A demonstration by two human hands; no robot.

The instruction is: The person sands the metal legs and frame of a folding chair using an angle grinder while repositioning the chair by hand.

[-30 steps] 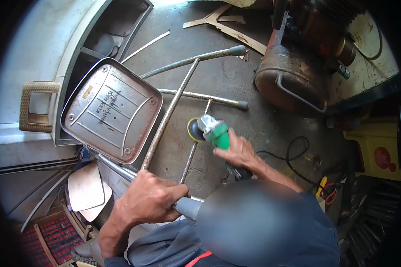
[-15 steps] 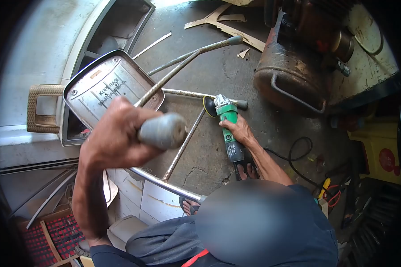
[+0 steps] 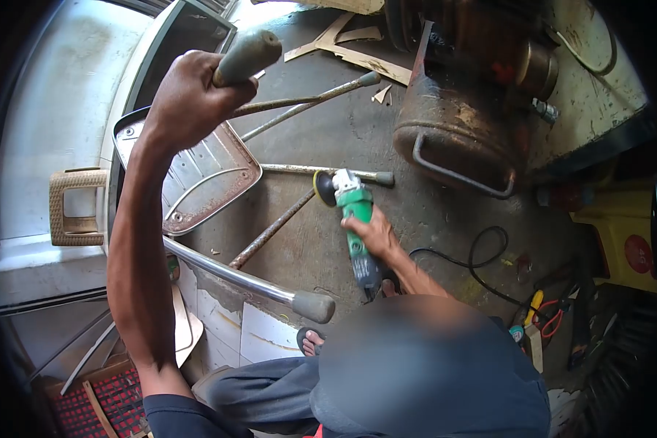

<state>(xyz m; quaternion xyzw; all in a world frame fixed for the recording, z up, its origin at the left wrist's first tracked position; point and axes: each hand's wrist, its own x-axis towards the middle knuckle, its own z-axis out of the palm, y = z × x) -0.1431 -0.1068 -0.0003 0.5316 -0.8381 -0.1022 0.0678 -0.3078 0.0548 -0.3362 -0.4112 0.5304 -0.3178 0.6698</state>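
My left hand [image 3: 190, 102] is closed around a metal chair leg, whose grey rubber foot [image 3: 250, 58] sticks out past the fist. The chair lies tipped over, showing the rusty-edged underside of its seat [image 3: 215, 175]. Its other tubular legs, one of them a shiny chrome tube [image 3: 230, 270], spread over the floor. My right hand [image 3: 376, 232] grips a green angle grinder [image 3: 355, 219] by its body. The grinder's round disc [image 3: 323, 188] is close to a rusty leg [image 3: 285, 221]; whether they touch I cannot tell.
A rusty tank with a handle [image 3: 456, 135] stands at the upper right. The black power cord [image 3: 482, 269] curls over the floor on the right, near a yellow-handled tool [image 3: 536, 301]. Wood scraps [image 3: 372, 58] lie at the back. A woven-pattern plastic stool [image 3: 77, 208] is at left.
My left hand has moved up and away with the chair leg, turning the chair; the seat underside has shifted with it. The grinder in my right hand has moved slightly left and down.
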